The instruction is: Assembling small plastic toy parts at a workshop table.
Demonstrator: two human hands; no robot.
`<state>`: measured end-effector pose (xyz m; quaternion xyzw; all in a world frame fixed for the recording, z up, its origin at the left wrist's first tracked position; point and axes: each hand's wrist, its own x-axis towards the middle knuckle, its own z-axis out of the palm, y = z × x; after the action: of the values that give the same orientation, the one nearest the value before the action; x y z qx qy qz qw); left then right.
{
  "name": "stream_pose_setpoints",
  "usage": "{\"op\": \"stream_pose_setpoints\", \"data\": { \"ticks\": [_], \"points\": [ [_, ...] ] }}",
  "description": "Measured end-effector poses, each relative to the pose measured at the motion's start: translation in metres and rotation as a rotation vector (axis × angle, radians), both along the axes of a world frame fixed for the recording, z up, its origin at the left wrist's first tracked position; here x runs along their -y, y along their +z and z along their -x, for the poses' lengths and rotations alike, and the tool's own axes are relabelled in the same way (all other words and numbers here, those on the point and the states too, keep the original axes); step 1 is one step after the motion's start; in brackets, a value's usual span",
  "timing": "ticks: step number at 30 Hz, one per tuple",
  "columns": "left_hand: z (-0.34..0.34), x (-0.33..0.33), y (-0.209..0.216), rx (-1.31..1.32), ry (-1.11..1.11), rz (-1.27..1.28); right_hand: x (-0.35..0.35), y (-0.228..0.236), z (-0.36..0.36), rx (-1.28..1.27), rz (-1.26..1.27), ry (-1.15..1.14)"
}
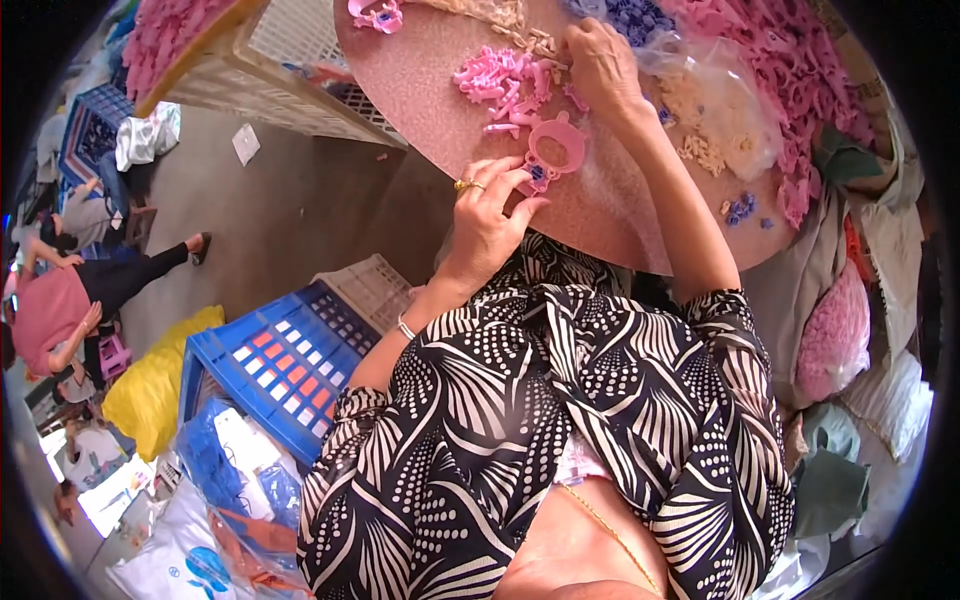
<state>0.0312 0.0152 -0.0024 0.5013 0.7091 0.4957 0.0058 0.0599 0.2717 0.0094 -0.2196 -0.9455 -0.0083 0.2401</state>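
My left hand (487, 215) pinches a pink plastic ring-shaped part (579, 150) by its lower left end, at the near edge of the round table (420, 85). A small blue piece (538, 174) sits at that end, beside my fingertips. Farther away, my right hand (603, 75) is bent down with its fingers drawn together, between beige pieces (540, 42) and a heap of blue pieces (632, 20). Whatever its fingertips hold is hidden. Loose pink pieces (505, 80) are heaped between my hands, toward the left.
Another pink assembly (377, 17) lies at the far left of the table. To the right are a clear bag (735, 95) with beige pieces and many pink parts (800, 90). A cream crate (300, 95) and a blue basket (275, 355) stand left. A person (60, 320) is beyond.
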Motion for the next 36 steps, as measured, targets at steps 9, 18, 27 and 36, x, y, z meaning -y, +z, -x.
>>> {"op": "stream_pose_setpoints", "data": {
  "ticks": [9, 18, 27, 36],
  "points": [
    [-0.009, 0.004, -0.006, -0.050, -0.003, 0.066, 0.058, -0.009, -0.063, -0.141, 0.142, -0.039],
    [-0.010, 0.008, 0.002, -0.070, 0.005, 0.100, 0.084, 0.009, -0.177, -0.405, 0.227, -0.596],
    [-0.018, -0.002, 0.008, -0.004, 0.015, 0.093, 0.055, -0.020, -0.198, -0.366, 0.174, -0.496],
    [-0.020, -0.002, -0.004, -0.055, 0.021, 0.065, 0.089, 0.007, -0.168, -0.807, 0.851, -0.412]
  ]
}}
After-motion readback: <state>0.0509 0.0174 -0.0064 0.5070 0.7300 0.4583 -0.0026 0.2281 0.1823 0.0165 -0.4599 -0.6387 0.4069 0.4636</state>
